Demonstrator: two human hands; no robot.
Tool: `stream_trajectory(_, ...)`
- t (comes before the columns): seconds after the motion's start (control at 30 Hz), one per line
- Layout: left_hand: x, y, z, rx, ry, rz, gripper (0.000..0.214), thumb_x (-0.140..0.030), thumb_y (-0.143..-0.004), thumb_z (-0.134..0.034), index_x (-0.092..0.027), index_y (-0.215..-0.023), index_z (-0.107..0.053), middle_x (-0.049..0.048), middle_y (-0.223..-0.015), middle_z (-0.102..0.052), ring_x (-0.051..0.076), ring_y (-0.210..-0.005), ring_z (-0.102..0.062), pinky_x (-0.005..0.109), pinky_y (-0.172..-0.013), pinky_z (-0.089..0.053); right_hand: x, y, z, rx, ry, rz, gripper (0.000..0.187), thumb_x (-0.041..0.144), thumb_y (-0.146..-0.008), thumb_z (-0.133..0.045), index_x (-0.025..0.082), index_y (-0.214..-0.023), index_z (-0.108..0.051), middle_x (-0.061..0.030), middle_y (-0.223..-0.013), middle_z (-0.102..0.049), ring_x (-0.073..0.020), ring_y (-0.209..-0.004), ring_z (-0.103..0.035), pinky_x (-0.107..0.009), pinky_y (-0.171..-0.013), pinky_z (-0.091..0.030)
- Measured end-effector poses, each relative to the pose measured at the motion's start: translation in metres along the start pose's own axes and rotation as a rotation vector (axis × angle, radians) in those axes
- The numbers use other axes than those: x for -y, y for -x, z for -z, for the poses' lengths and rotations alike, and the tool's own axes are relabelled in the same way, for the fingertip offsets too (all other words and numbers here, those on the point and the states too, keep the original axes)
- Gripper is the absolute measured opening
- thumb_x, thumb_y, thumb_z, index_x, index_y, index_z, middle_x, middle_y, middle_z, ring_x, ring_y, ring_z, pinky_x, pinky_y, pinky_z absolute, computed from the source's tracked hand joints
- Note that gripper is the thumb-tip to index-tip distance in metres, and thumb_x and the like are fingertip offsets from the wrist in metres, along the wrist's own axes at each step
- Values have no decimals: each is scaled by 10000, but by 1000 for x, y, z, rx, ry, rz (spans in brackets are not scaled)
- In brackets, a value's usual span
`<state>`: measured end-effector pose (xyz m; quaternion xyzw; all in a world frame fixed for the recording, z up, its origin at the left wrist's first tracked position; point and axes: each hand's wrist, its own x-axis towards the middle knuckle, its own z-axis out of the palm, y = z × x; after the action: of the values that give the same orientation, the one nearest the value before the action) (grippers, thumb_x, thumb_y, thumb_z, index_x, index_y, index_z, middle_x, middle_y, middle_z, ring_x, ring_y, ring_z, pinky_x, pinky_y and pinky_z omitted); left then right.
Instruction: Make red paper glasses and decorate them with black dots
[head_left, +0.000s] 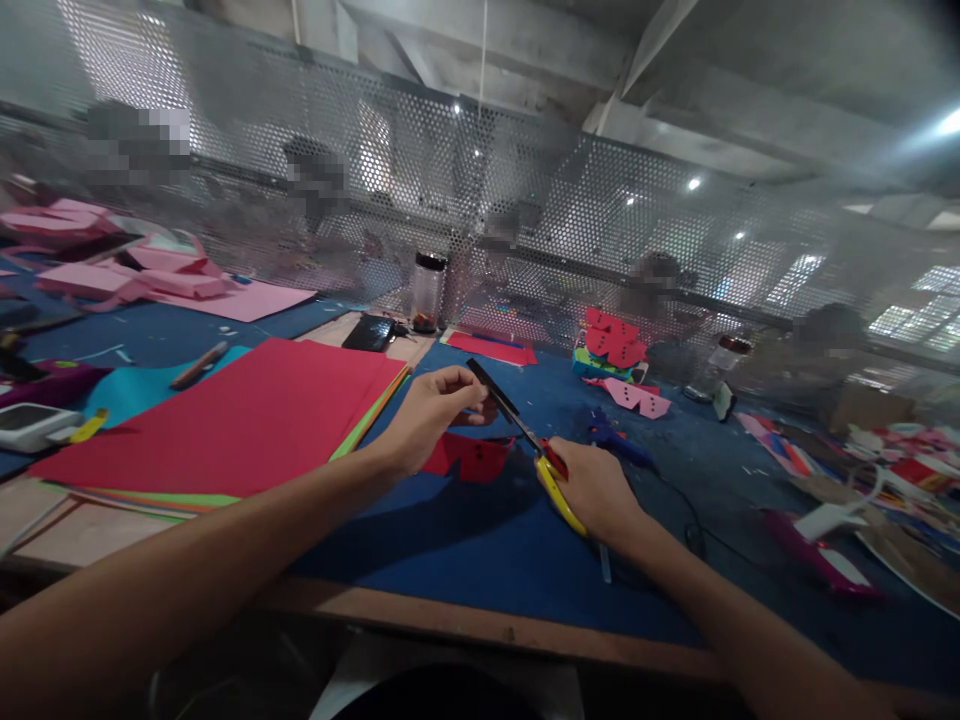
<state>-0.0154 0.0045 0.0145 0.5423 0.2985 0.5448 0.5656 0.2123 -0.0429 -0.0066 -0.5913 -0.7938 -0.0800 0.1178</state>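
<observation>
My left hand (442, 410) pinches a narrow black strip (491, 385), probably paper, held above the blue table surface. In my right hand (596, 485) is a pair of scissors (556, 495) with yellow and red handles. Their blades reach up and left to the lower end of the strip; whether they are cutting into it I cannot tell. Beneath my left hand lies a red paper cutout (472, 458) with small dark dots. Past my right hand rests a blue glue gun (619, 440), its cord running off to the right.
A stack of coloured paper (225, 420), red on top, lies at left. Behind stand a lidded jar (429, 292) and a phone (369, 332). Red and pink cutouts (615, 340) are piled at the back. A purple tool (821, 555) lies right. A perforated metal screen (525, 190) borders the table.
</observation>
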Motion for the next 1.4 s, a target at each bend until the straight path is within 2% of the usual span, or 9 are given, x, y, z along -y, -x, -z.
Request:
stream_trajectory(0.47, 0, -1, 3, -52, 12, -27, 140, -263, -779, -710, -167, -761, -609, 10, -740, -648, 132, -700, -648, 260, -666, -535, 2, 0, 0, 28, 0, -9, 187, 338, -925, -521, 209, -790, -540, -14, -762, -682, -153, -680, -621, -263, -584, -225)
stream_trajectory(0.9, -5, 1, -1, -18, -33, -11, 156, -261, -769, -713, -163, -721, -600, 16, -710, -642, 130, -682, -638, 253, -648, -522, 2, -1, 0, 31, 1, -10, 206, 367, -933, -515, 204, -813, -558, -20, -793, -692, -155, -712, -634, -268, -588, -230)
stream_trajectory(1.2, -4, 2, -1, -14, -22, -10, 139, -254, -759, -710, -168, -716, -610, 40, -743, -673, 144, -698, -652, 263, -651, -525, 1, 1, 2, 9, -6, -8, 157, 324, -895, -561, 209, -787, -565, -9, -757, -690, -155, -683, -624, -265, -582, -226)
stream_trajectory(1.4, -4, 2, -2, -5, 23, -3, 148, -254, -758, -716, -167, -710, -607, 22, -717, -654, 132, -673, -641, 251, -635, -516, 1, 0, 2, 11, 13, -21, 170, 328, -893, -560, 207, -773, -560, -14, -740, -688, -154, -662, -619, -268, -572, -214)
